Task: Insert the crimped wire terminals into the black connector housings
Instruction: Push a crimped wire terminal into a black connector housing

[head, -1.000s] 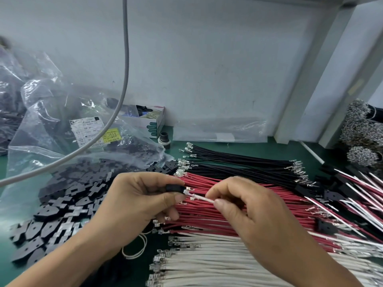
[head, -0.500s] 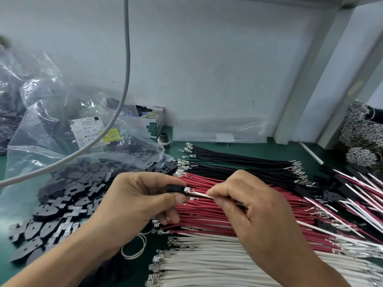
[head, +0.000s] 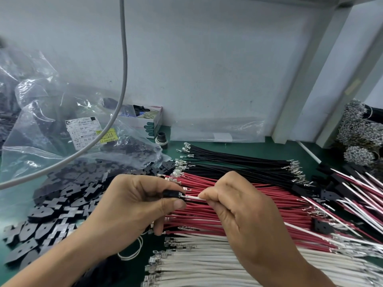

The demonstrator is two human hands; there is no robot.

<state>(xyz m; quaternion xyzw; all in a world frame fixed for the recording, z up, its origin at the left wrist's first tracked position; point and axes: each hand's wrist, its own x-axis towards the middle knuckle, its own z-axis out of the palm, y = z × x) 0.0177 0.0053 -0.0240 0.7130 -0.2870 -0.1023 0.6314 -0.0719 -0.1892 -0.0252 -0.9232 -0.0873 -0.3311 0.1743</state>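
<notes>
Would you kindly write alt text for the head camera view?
Left hand holds a black housing while the right hand pinches a white wire at its opening. Black wires, red wires and white wires lie below on a green table.

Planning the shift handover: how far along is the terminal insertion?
Done: a pile of wired black housings lies at the right. In hand: the left hand grips a black housing while the right hand pinches a white wire whose end meets it. Left: large bundles of black wires, red wires and white wires, plus a heap of loose housings.
</notes>
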